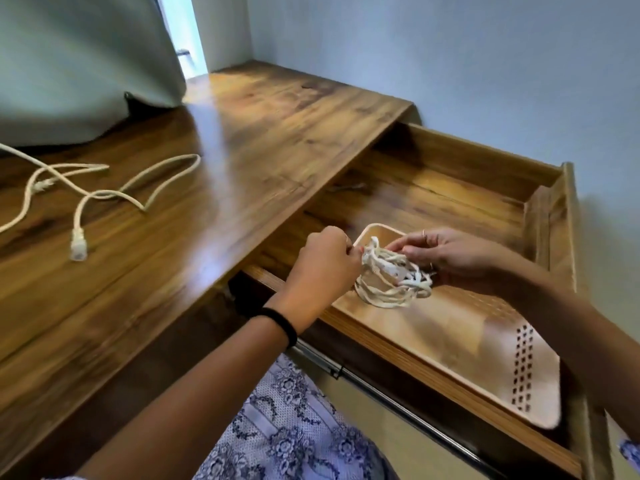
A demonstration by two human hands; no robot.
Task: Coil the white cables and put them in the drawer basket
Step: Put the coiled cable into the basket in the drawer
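A person holds a coiled white cable between both hands, directly above the near-left end of a pale perforated basket sitting in an open wooden drawer. The left hand, fingers curled, pinches the coil's left end; the right hand pinches its right side with the fingertips. The coil's long axis runs left to right across the basket, so lowering it would likely land it inside (both hands equally close). A second white cable lies loose and uncoiled on the desktop, well left of the basket. No readable writing or brand is visible.
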